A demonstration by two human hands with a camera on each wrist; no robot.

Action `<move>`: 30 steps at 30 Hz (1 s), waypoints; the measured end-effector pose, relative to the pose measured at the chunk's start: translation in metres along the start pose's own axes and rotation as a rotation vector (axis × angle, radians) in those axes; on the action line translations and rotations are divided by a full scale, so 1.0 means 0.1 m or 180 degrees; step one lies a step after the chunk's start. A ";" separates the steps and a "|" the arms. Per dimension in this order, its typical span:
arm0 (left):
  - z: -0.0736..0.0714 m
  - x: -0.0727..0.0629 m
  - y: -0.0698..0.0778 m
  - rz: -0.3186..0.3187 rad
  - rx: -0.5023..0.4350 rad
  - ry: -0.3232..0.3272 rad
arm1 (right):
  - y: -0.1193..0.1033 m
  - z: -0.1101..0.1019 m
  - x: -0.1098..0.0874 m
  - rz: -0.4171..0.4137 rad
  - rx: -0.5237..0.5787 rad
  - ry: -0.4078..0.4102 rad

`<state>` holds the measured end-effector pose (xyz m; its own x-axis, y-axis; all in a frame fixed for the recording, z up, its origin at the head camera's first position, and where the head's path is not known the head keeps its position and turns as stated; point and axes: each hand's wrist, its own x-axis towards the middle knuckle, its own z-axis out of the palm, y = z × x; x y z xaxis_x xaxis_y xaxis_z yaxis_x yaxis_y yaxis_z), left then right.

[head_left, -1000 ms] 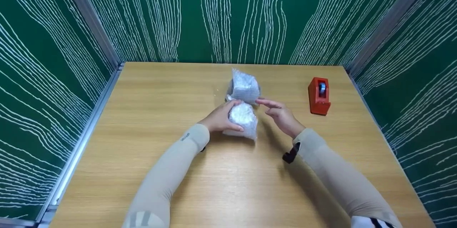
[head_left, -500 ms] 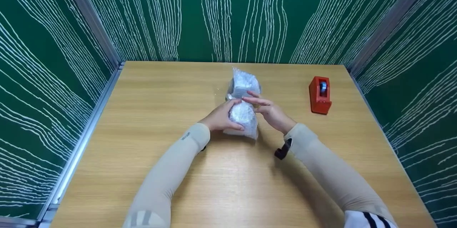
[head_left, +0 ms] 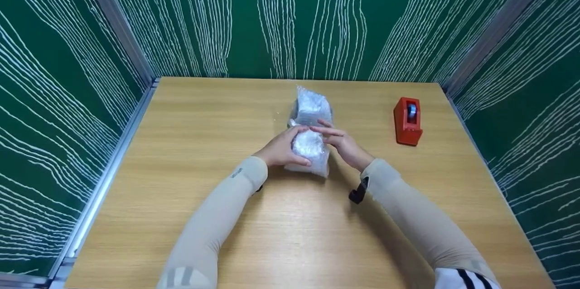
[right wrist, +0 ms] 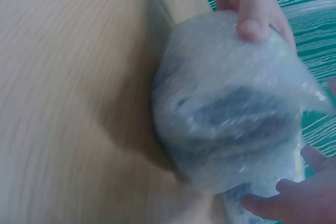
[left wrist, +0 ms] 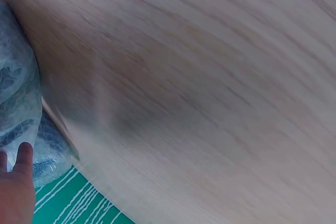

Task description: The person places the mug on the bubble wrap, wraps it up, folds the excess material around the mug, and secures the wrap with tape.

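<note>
A bubble-wrapped bundle (head_left: 312,146) sits mid-table, its wrap pale and crinkled. My left hand (head_left: 282,147) grips it from the left, thumb on the near side and fingers over the far side. In the right wrist view something dark shows through the wrap of this bundle (right wrist: 226,77); what it is cannot be made out. Right behind stands a second bubble-wrapped piece (head_left: 314,103); whether the two are joined is unclear. My right hand (head_left: 346,145) is at the right, fingers extended over the far top of the near bundle, where the two pieces meet.
A red tape dispenser (head_left: 408,121) with a roll in it stands at the back right of the wooden table (head_left: 204,121). Green panels (head_left: 244,21) with white wavy lines enclose the back and both sides.
My right hand has moved left from beside the bundles to over the near one's far top, then held about there. The left hand keeps its grip in place.
</note>
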<state>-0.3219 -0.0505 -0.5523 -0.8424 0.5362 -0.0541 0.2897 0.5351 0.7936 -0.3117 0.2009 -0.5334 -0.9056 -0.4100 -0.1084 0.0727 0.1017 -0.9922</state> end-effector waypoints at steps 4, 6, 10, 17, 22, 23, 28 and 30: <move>0.00 0.01 -0.01 0.0076 0.0043 0.0030 | 0.08 -0.02 -0.02 -0.0053 0.0012 0.0031; 0.01 0.01 -0.01 0.0098 0.0059 0.0031 | 0.13 -0.03 -0.03 -0.0042 0.0019 0.0046; 0.01 0.00 -0.02 0.0082 0.0078 0.0024 | 0.21 -0.05 -0.04 -0.0008 0.0027 0.0085; 0.02 0.00 -0.04 0.0066 0.0078 0.0038 | 0.31 -0.09 -0.02 0.0026 0.0104 0.0200; 0.02 -0.01 -0.03 0.0101 0.0113 0.0037 | 0.34 -0.12 0.00 0.0114 -0.0035 0.0270; 0.02 -0.01 -0.03 0.0111 0.0125 0.0039 | 0.35 -0.13 0.00 0.0130 -0.0069 0.0280; 0.02 -0.01 -0.02 0.0259 0.0230 0.0050 | 0.38 -0.13 0.02 0.0148 -0.0100 0.0367; 0.01 -0.01 -0.02 0.0335 0.0305 0.0041 | 0.39 -0.12 0.02 0.0170 -0.0056 0.0440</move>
<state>-0.3206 -0.0513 -0.5545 -0.8106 0.5846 0.0346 0.4183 0.5366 0.7328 -0.3162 0.2153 -0.5715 -0.9497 -0.2750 -0.1500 0.1159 0.1365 -0.9838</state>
